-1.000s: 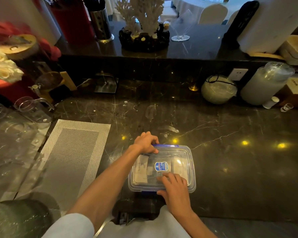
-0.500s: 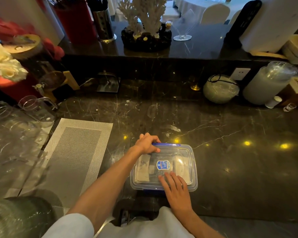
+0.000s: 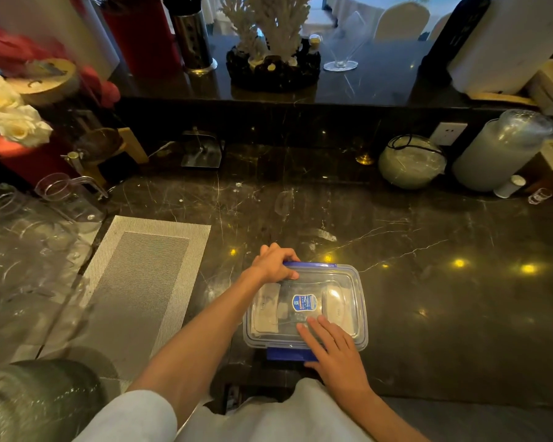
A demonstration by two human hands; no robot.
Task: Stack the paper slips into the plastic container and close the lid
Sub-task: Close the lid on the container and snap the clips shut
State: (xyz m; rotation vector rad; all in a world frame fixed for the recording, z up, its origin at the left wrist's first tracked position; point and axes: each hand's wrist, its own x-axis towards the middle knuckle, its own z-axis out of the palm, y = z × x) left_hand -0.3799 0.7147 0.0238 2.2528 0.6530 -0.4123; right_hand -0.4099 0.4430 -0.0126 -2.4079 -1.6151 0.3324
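A clear plastic container (image 3: 358, 301) with a blue-trimmed lid (image 3: 329, 275) sits on the dark marble counter near its front edge. The lid lies on top, bearing a blue label (image 3: 304, 303). Pale paper slips (image 3: 264, 309) show through the lid inside. My left hand (image 3: 273, 263) grips the lid's far left corner, fingers curled over the rim. My right hand (image 3: 336, 352) lies flat with fingers spread on the lid's near edge, beside the blue front clasp (image 3: 288, 354).
A grey woven placemat (image 3: 134, 282) lies to the left. Clear glass pitchers (image 3: 29, 224) crowd the far left. At the back right stand a round lidded bowl (image 3: 411, 162), a frosted jar (image 3: 498, 151) and a small glass (image 3: 538, 196). A raised ledge holds a coral ornament (image 3: 272, 43).
My right hand has slid back from the lid's middle toward its near edge and flattened out. The left hand stays on the far left corner.
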